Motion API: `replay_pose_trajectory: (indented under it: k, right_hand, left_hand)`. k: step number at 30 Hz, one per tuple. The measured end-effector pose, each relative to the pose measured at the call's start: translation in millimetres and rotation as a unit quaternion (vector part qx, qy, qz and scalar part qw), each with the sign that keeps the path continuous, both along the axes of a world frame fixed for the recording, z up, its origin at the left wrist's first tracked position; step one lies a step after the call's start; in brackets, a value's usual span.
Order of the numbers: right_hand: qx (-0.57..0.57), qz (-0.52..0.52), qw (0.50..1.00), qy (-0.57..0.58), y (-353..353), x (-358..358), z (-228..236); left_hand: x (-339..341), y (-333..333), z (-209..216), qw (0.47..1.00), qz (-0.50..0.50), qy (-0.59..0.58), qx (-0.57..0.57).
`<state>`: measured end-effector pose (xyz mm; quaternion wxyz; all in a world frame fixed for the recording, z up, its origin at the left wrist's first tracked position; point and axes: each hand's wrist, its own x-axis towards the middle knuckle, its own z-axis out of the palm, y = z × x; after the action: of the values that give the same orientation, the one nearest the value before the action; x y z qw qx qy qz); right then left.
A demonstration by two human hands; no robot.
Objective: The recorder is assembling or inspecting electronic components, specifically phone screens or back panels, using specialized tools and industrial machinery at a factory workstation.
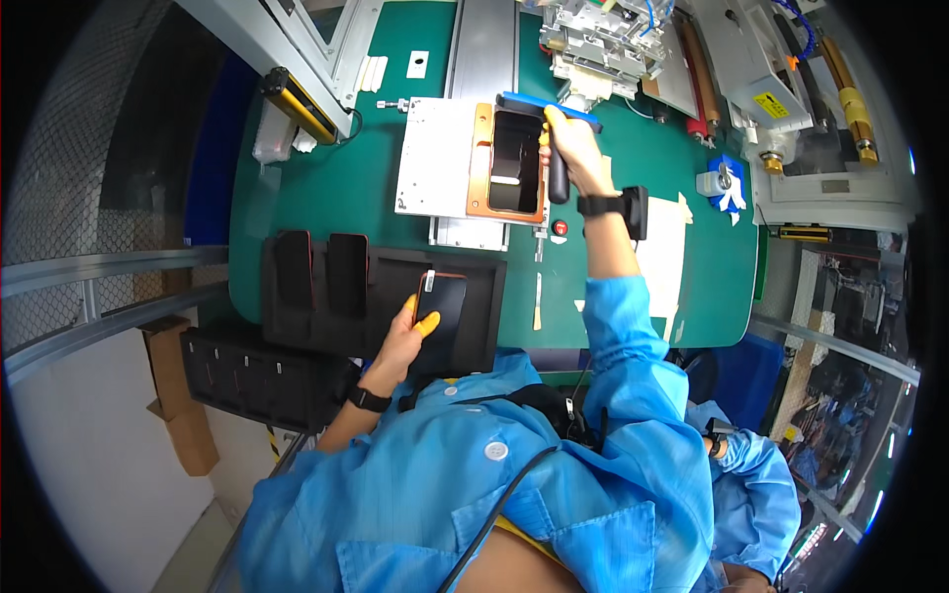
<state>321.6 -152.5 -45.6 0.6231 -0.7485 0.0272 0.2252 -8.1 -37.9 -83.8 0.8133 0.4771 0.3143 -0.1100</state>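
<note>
My right hand (pixel 578 146), yellow finger cots on its fingertips, is closed round the black handle of a cleaning roller (pixel 524 103). The roller's blue roll lies across the far end of a dark phone-shaped panel (pixel 514 168), which sits in a copper-coloured frame (pixel 478 190) on a white fixture plate (pixel 427 163). Whether the roll touches the panel, I cannot tell. Lower left, my left hand (pixel 403 339) grips a phone (pixel 443 301) with an orange edge and a small white tab. That phone is over the right part of a black foam tray (pixel 395 265).
Two more phones, one dark phone (pixel 294 269) and another (pixel 348 275), lie in the tray. A metal rail (pixel 481 59) runs beneath the fixture. Machinery (pixel 603 49) stands at the back; a yellow-black sensor bar (pixel 299 106) is left. Another person's blue sleeve (pixel 761 484) shows lower right.
</note>
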Motion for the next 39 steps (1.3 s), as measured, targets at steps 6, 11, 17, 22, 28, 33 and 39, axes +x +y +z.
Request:
replay_pose_trajectory:
  k: [6, 11, 17, 22, 28, 33, 39]
  right_hand:
    - [-0.213, 0.164, 0.958, -0.105, -22, -105, 21]
    - [-0.118, 0.175, 0.974, -0.086, -13, -61, 44]
    - [-0.085, 0.155, 0.982, -0.069, 10, -24, 8]
    - [-0.220, 0.187, 0.955, 0.065, -40, -127, 34]
    - [-0.069, 0.091, 0.993, -0.001, 11, 5, 8]
    - [-0.146, 0.142, 0.976, -0.072, -5, -75, 28]
    - [-0.125, 0.002, 0.988, 0.093, -96, -147, 23]
  left_hand:
    - [-16, 0, 3, 0.996, 0.067, 0.042, -0.047]
    - [-9, 8, 7, 0.991, 0.105, 0.032, -0.073]
    - [-15, 16, 6, 0.987, 0.139, 0.029, -0.080]
    - [-11, 18, 4, 0.978, 0.184, 0.002, -0.104]
    - [-5, 18, 21, 0.973, 0.160, 0.002, -0.166]
    - [-16, 17, 12, 0.967, 0.182, 0.009, -0.180]
    - [-11, 16, -6, 0.969, 0.149, 0.047, -0.191]
